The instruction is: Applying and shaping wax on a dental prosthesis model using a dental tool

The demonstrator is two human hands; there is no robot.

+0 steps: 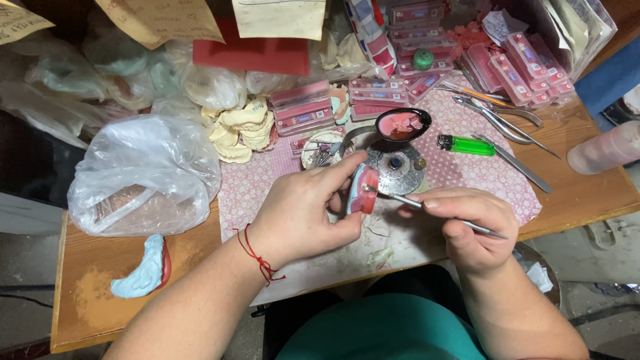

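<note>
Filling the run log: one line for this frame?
left hand: holds pink wax model | right hand: holds metal tool, tip at model | green lighter behind

A dental technician's workshop: plaster jaw casts (241,130) left of centre, pink tooth-set boxes (427,63) and pliers (497,117) upper right on a cluttered wooden bench (100,293)

We see a pale blue dental cast (361,190) carrying a red wax rim, held on edge above the table with the wax facing right. A slim metal wax tool (440,215) lies nearly level, its tip apparently touching the wax.
</note>
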